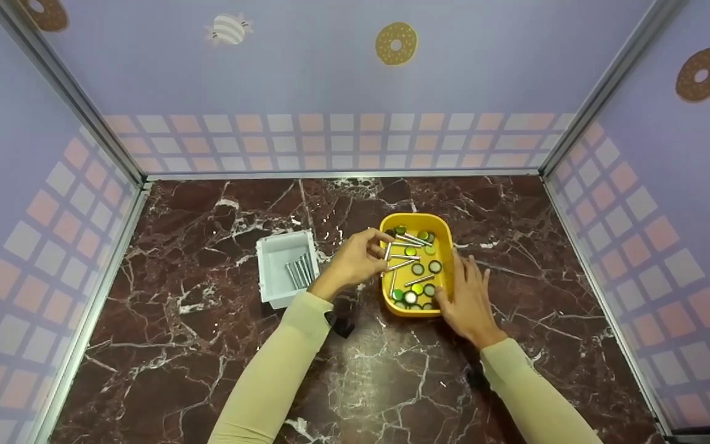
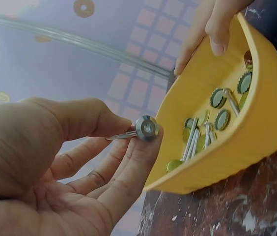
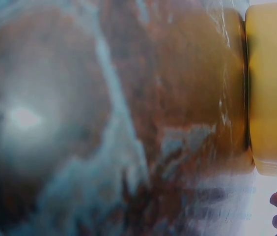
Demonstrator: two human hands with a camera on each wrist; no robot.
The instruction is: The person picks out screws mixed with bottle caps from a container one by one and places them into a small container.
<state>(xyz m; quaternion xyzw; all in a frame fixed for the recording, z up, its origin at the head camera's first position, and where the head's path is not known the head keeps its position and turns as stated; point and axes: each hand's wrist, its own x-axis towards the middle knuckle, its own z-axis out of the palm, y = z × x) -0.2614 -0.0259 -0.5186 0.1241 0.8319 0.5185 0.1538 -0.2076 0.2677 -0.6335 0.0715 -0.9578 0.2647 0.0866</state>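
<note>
My left hand [image 1: 358, 259] pinches a metal bolt [image 2: 147, 128] between thumb and fingers, its round socket head turned toward the left wrist camera. This hand is over the left rim of a yellow plastic bin [image 1: 446, 231]. Inside the bin lie several silver bolts [image 1: 420, 280] mixed with several bottle caps [image 1: 417, 269], some green or yellow, others showing pale undersides. At the bin's right side, my right hand [image 1: 471, 302] holds the wall, thumb [image 2: 218, 42] over the rim and fingers along the outside.
Left of the yellow bin stands a small white bin [image 1: 273, 265] with several bolts [image 1: 299, 271] in it. Both bins rest on a dark red marbled table [image 1: 355, 382]. Patterned lilac panels [image 1: 312, 74] enclose the table at the back and both sides.
</note>
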